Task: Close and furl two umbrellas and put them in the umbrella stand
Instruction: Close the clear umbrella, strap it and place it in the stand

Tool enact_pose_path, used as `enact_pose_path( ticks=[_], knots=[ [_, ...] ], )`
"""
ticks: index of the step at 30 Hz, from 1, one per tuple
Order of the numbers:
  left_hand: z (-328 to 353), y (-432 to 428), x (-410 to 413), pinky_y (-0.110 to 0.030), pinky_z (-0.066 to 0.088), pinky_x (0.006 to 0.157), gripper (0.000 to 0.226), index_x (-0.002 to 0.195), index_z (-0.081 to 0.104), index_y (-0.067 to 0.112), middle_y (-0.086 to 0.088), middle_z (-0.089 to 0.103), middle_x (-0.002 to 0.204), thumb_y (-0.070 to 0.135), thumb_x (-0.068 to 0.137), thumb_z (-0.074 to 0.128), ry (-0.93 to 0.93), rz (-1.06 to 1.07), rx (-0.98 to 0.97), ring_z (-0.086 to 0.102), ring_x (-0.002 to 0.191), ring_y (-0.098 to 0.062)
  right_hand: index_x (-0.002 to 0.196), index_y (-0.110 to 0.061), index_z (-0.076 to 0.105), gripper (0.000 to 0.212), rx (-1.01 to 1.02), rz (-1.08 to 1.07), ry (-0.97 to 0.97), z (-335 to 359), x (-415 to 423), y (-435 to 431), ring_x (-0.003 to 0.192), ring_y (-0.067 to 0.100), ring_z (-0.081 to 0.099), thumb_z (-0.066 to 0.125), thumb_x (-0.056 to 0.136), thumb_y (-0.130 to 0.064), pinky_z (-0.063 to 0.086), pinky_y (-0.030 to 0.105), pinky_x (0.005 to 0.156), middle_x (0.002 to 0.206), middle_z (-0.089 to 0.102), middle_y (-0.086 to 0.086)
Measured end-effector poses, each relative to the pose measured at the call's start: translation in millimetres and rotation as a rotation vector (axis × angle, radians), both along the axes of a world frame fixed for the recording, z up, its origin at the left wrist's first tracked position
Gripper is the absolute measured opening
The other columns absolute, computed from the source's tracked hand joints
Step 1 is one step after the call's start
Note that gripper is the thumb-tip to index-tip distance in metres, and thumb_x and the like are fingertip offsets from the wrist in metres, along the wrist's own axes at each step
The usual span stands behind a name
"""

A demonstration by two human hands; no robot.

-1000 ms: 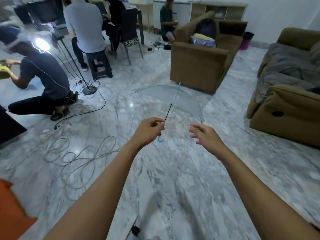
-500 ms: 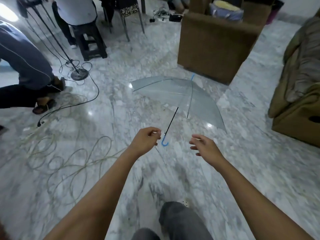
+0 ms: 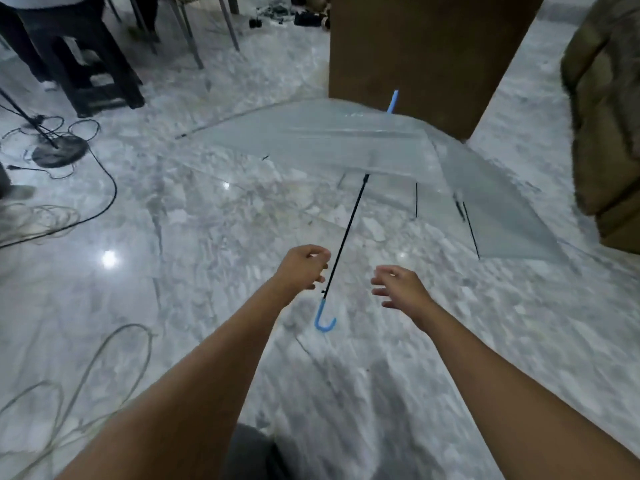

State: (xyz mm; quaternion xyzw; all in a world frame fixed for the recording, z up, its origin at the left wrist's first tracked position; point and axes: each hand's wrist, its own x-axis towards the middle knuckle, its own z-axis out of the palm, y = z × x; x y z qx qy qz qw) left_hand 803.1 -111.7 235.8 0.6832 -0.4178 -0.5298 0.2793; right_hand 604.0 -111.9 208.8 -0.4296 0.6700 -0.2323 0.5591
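Judging umbrella (image 3: 311, 143) light, canopy (image 3: 502, 216) flimsy, shaft (image 3: 346, 230) stiff: hold nr blue handle (image 3: 323, 318); L grip (image 3: 303, 268) half-curled beside shaft, contact unclear; R grip (image 3: 398, 289) spread, empty.

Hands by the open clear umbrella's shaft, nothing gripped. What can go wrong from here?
1. Neither the left hand nor the right hand grips the thin black shaft; a glancing touch could tip the open transparent canopy.
2. That canopy lies close to the brown armchair; ribs might snag there.
3. The black floor cable at left could trip a step.
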Motion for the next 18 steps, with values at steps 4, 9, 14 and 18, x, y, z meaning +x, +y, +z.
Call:
enact_pose_path(
  ticks=[4, 9, 14, 18],
  knots=[
    [-107, -75, -4, -0.033, 0.051, 0.08, 0.035, 0.125, 0.06, 0.011, -0.01, 0.064, 0.117, 0.03, 0.097, 0.055, -0.056, -0.062, -0.113, 0.065, 0.094, -0.022, 0.12, -0.016, 0.063, 0.026, -0.108, -0.01, 0.022, -94, 9, -55, 0.105, 0.023, 0.069, 0.054, 0.1, -0.03, 0.054, 0.042, 0.093, 0.114, 0.07, 0.005],
    [-175, -152, -21, -0.037, 0.045, 0.095, 0.057, 0.146, 0.039, 0.012, -0.011, 0.045, 0.146, 0.038, 0.098, 0.051, -0.014, -0.025, -0.16, 0.048, 0.129, -0.03, 0.129, -0.016, 0.059, 0.031, -0.23, 0.005, 0.093, -156, 5, -99, 0.103, 0.023, 0.069, 0.054, 0.101, -0.029, 0.054, 0.041, 0.091, 0.116, 0.069, 0.005],
    [-192, -189, -38, -0.038, 0.03, 0.112, 0.064, 0.153, 0.021, 0.008, -0.01, 0.025, 0.159, 0.035, 0.101, 0.047, 0.022, -0.174, -0.201, 0.03, 0.144, -0.028, 0.131, -0.014, 0.059, 0.032, -0.289, -0.067, 0.133, -168, -6, -108, 0.1, 0.024, 0.069, 0.055, 0.101, -0.024, 0.054, 0.039, 0.086, 0.112, 0.069, 0.005],
    [-193, -200, -45, -0.035, 0.034, 0.107, 0.064, 0.152, 0.024, 0.007, -0.01, 0.032, 0.156, 0.035, 0.1, 0.049, -0.027, -0.236, -0.277, 0.039, 0.138, -0.027, 0.132, -0.014, 0.059, 0.033, -0.288, -0.055, 0.17, -167, -9, -100, 0.101, 0.022, 0.068, 0.055, 0.1, -0.023, 0.052, 0.031, 0.076, 0.115, 0.069, 0.005]
  ],
)
